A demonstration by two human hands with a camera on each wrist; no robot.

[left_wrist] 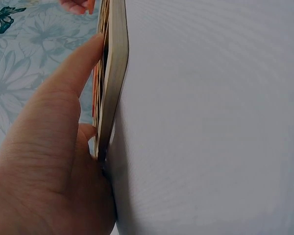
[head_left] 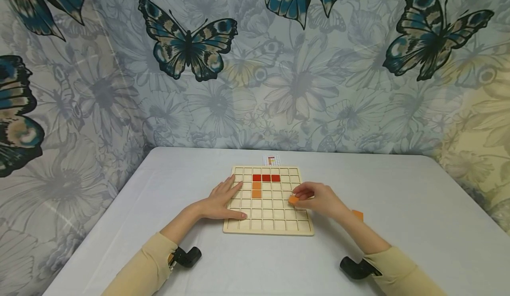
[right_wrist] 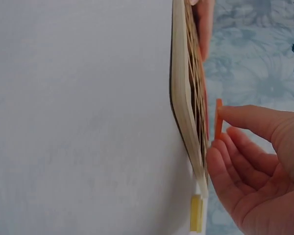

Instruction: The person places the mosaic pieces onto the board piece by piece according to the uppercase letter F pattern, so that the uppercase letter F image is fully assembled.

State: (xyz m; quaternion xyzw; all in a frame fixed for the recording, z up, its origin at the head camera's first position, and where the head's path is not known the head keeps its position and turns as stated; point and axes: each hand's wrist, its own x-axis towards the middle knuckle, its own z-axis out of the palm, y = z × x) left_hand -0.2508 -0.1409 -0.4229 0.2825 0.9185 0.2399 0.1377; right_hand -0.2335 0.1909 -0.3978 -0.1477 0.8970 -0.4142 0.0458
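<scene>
A pale wooden grid board (head_left: pixel 268 226) lies on the table. Three red square tiles (head_left: pixel 266 178) fill a row near its far side, and two orange tiles (head_left: pixel 256 189) sit in a column below the leftmost red one. My left hand (head_left: pixel 219 202) rests with spread fingers on the board's left edge, its thumb (left_wrist: pixel 88 58) on the near part. Over the board's right side, my right hand (head_left: pixel 318 199) pinches another orange tile (right_wrist: pixel 218 119) between thumb and fingertips, held apart from the surface in the right wrist view.
Behind the board lies a small printed card (head_left: pixel 272 160) with a coloured grid pattern. An orange piece (head_left: pixel 357 215) shows partly behind my right forearm. A yellow block-like thing (right_wrist: pixel 196 213) stands past the board's edge. Butterfly-patterned cloth (head_left: pixel 255 87) hangs behind the white table (head_left: pixel 255 265).
</scene>
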